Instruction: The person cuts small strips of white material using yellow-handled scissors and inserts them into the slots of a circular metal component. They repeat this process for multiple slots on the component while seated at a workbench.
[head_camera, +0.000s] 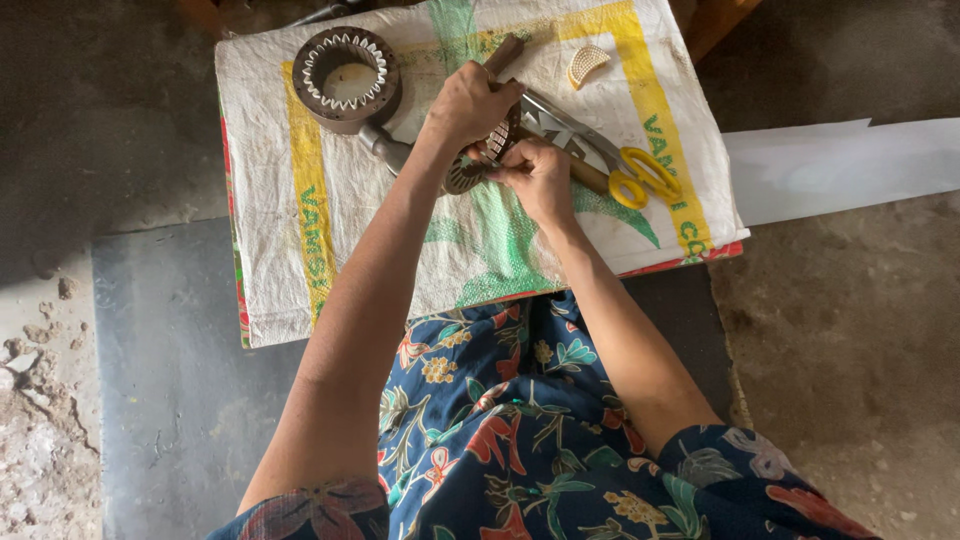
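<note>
Head view: both the left hand (468, 103) and right hand (535, 172) grip 1 dark round toothed disc (480, 160) (edge-on, ridged).

- Soft daylight falls brightest on the white woven sack (470, 180) in the upper middle.
- The upper left corner is deep shadow; floor (850, 330) at right is dimmer.
- Focus is sharp, with mild wide-angle stretch at the edges.
</note>
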